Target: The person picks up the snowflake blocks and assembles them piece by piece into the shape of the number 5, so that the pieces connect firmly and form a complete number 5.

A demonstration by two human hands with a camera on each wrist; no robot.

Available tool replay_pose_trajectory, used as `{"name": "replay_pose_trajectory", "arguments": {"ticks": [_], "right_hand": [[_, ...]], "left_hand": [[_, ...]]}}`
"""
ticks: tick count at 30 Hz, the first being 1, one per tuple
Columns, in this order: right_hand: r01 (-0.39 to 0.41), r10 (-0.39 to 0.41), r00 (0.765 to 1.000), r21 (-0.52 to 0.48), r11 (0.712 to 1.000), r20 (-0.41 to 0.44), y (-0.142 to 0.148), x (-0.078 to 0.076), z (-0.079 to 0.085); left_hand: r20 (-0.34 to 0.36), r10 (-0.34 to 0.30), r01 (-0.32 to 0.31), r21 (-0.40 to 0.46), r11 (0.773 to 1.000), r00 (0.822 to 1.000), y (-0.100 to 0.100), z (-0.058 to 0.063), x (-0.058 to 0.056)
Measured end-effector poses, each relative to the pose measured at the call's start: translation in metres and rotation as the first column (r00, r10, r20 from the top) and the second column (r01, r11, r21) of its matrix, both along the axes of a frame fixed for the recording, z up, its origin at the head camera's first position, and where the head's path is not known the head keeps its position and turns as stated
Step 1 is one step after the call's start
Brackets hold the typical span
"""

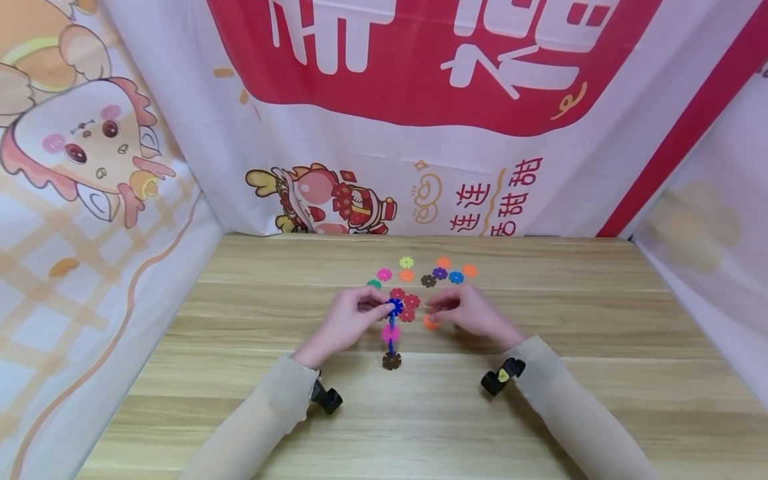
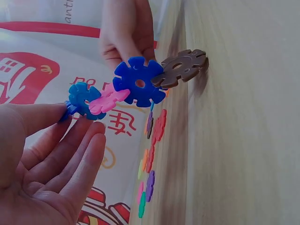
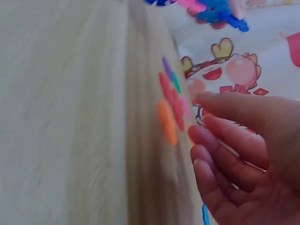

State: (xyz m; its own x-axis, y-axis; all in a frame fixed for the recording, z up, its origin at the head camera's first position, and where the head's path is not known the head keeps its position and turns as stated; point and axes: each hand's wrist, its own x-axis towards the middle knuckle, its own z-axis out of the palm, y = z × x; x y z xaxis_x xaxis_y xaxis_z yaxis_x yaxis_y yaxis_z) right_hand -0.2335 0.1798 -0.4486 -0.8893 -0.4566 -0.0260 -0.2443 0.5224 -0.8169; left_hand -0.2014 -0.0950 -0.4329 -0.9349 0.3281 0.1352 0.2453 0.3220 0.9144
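Observation:
My left hand (image 1: 351, 319) pinches a dark blue flower-shaped disc (image 1: 395, 308) between thumb and finger. This is one end of a chain of notched plastic discs slotted together. In the left wrist view the chain runs through a lighter blue disc (image 2: 84, 93), a pink disc (image 2: 108, 100) and another blue disc (image 2: 151, 93) to a brown disc (image 2: 188, 69) at the far end. My right hand (image 1: 471, 312) holds nothing, its fingers bent loosely and apart from the thumb. Close under its fingertips lies an orange disc (image 3: 167, 122) on the table.
Red discs (image 1: 409, 315) lie in a cluster between the hands. Farther back on the wooden table (image 1: 300, 420) are scattered loose discs, among them a yellow-green one (image 1: 406, 262), a purple one (image 1: 441, 273) and a blue one (image 1: 457, 277). A printed cloth (image 1: 360, 140) hangs behind.

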Motion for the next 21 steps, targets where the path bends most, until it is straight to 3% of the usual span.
{"name": "replay_pose_trajectory", "arguments": {"ticks": [4,9,21], "right_hand": [[0.003,-0.001,1.0,0.1,0.995,-0.023,0.0018,0.0001,-0.0055],[0.017,-0.015,1.0,0.144,0.989,-0.017,0.0016,-0.0003,-0.0073],[0.004,-0.004,1.0,0.07,0.998,0.01,0.0007,0.0021,-0.005]], "left_hand": [[0.01,0.013,-0.013,-0.001,1.0,1.0,-0.0028,-0.0017,-0.001],[0.023,0.015,-0.015,-0.001,1.0,1.0,-0.0036,-0.0034,-0.0018],[0.03,0.03,-0.029,-0.022,0.999,0.999,-0.0049,-0.0038,-0.003]]}}
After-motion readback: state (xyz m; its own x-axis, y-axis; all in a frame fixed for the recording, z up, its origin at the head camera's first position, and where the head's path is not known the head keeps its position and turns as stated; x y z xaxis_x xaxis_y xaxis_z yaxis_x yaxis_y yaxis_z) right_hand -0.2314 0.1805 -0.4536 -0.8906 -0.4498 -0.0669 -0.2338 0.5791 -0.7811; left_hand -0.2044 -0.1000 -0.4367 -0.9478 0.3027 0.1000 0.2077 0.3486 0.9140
